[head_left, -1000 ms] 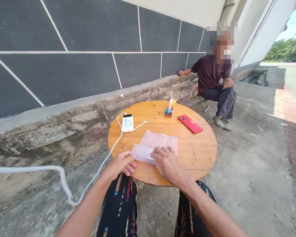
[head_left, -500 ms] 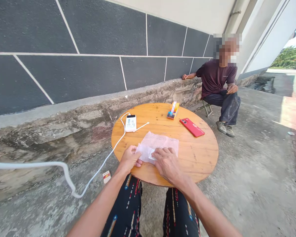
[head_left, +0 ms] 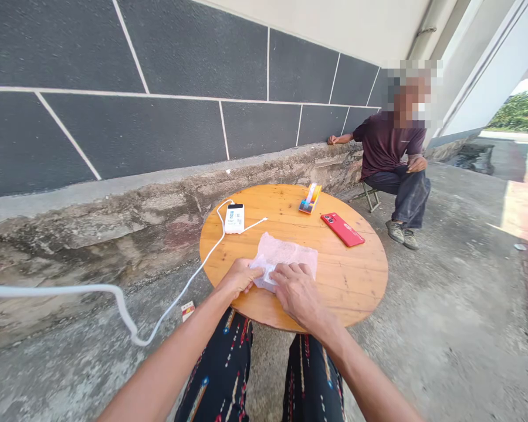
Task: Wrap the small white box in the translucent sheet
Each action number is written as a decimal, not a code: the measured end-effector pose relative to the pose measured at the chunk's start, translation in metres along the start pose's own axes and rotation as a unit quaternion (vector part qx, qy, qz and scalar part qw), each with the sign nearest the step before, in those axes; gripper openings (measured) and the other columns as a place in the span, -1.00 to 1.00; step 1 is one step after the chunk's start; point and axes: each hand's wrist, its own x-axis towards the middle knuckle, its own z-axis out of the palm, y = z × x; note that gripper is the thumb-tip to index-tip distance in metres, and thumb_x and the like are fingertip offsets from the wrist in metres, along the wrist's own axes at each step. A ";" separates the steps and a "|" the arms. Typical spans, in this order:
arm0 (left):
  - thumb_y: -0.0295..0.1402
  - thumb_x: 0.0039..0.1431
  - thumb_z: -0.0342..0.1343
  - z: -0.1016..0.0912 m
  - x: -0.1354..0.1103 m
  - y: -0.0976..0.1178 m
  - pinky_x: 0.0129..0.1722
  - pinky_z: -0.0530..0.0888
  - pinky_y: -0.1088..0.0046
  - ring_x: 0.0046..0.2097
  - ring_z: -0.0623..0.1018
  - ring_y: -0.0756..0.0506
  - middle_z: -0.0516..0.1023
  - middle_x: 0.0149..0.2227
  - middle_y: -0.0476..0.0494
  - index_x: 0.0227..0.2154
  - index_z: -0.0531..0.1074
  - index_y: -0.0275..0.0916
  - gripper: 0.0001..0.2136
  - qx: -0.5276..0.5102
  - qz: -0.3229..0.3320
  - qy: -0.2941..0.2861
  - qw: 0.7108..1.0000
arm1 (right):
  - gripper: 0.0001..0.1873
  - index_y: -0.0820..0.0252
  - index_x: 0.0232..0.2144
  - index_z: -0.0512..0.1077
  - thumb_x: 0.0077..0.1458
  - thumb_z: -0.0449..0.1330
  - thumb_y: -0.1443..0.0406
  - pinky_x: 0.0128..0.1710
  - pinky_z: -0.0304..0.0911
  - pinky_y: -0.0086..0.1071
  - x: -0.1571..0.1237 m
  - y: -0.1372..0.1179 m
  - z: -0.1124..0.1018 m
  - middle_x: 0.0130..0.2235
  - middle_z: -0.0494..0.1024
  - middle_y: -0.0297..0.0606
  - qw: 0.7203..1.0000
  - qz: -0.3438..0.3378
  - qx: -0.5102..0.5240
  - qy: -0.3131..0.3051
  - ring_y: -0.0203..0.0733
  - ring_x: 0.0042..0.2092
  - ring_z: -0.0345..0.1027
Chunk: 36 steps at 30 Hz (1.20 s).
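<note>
A pale pink bubble-wrap sheet (head_left: 288, 255) lies on the round wooden table (head_left: 356, 275) in front of me, its near left part folded over something white. My left hand (head_left: 237, 276) pinches that folded left edge. My right hand (head_left: 295, 290) rests on the near edge of the sheet with its fingers curled down onto it, pressing the fold. What is inside the fold is mostly hidden.
A white power bank (head_left: 234, 218) with a white cable (head_left: 127, 319) running off the table lies at the back left. A tape dispenser (head_left: 310, 198) and a red phone (head_left: 342, 229) lie at the back right. A person (head_left: 393, 161) sits on a stool beyond the table.
My left hand has moved right along the table edge and pushed the sheet's left part inward, so the folded piece is now narrower. The right hand stayed in place.
</note>
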 end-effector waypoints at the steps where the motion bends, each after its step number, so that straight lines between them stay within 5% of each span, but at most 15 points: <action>1: -0.24 -0.05 0.11 0.002 0.000 0.000 -0.69 0.11 0.58 -0.70 0.20 0.08 0.20 -0.76 0.12 -0.59 0.36 -0.28 -0.81 0.014 0.011 0.012 1.000 | -0.82 0.15 -0.18 0.42 0.14 0.13 0.39 -0.15 0.00 -0.22 0.000 0.000 0.000 -0.14 0.47 -0.20 1.000 0.000 -0.001 0.001 -0.08 -0.12 0.23; 9: -0.35 -0.10 0.04 0.007 -0.004 0.002 -0.56 0.13 0.54 -0.45 0.37 -0.02 0.33 -0.61 0.02 -0.62 0.32 -0.23 -0.90 0.096 0.078 0.102 0.987 | -0.84 0.14 -0.20 0.41 0.15 0.12 0.39 -0.16 0.00 -0.21 0.000 -0.001 0.001 -0.15 0.47 -0.22 1.000 0.005 -0.010 0.005 -0.08 -0.15 0.23; 18: -0.25 0.00 -0.02 0.004 -0.010 0.003 -0.61 0.36 0.57 -0.54 0.46 -0.01 0.44 -0.58 -0.04 -0.44 0.40 -0.29 -0.79 -0.002 0.024 0.014 1.000 | -0.84 0.13 -0.21 0.42 0.12 0.16 0.37 -0.17 -0.02 -0.22 0.001 -0.002 0.002 -0.15 0.47 -0.23 1.000 0.010 -0.004 0.003 -0.09 -0.16 0.22; 23: -0.23 -0.04 0.05 0.005 -0.017 0.011 -0.65 0.31 0.56 -0.60 0.38 0.02 0.38 -0.62 0.02 -0.45 0.40 -0.29 -0.79 -0.010 0.036 0.008 0.999 | -0.79 0.12 -0.17 0.41 0.12 0.13 0.41 -0.16 -0.02 -0.22 0.002 -0.001 0.001 -0.16 0.46 -0.24 1.000 0.009 0.004 -0.007 -0.10 -0.15 0.22; 30: -0.31 -0.04 0.02 0.011 -0.011 0.007 -0.56 0.13 0.54 -0.55 0.25 0.04 0.18 -0.67 0.12 -0.66 0.22 -0.23 -0.81 0.062 0.114 0.066 0.989 | -0.77 0.12 -0.14 0.42 0.12 0.15 0.38 -0.14 0.01 -0.22 0.003 -0.001 0.000 -0.16 0.48 -0.21 1.000 0.013 0.016 -0.005 -0.08 -0.14 0.23; 36: -0.42 0.02 0.00 0.018 -0.024 0.014 -0.40 0.15 0.48 -0.42 0.28 -0.01 0.26 -0.55 0.02 -0.66 0.27 -0.23 -0.82 0.154 0.174 0.134 0.963 | -0.81 0.15 -0.17 0.40 0.12 0.15 0.38 -0.11 0.04 -0.21 0.000 -0.002 0.004 -0.17 0.48 -0.21 0.999 0.026 0.046 0.013 -0.07 -0.13 0.24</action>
